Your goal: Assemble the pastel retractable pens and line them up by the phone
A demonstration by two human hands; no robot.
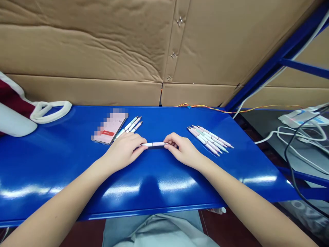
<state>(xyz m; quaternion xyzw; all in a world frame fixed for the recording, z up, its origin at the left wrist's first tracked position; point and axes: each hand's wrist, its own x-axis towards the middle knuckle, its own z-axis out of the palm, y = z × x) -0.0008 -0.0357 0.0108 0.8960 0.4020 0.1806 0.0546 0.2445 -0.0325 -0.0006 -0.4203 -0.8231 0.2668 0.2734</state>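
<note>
Well, pink pen (154, 144), touching both hands (123, 151) (183, 150)

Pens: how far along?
Seemingly done: the larger fan of pink-and-white plastic pens on the right of the glossy blue metal bench. In hand: one white-and-pink pen between the bare left hand and right hand. Left: the smaller bunch of white-and-teal pens by the smartphone, though which bunch is finished can't be told.

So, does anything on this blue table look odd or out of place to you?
The phone stands out: part of its screen is pixelated, hiding the display. Thin orange-and-yellow wires also straggle loosely along the table's back edge.
</note>
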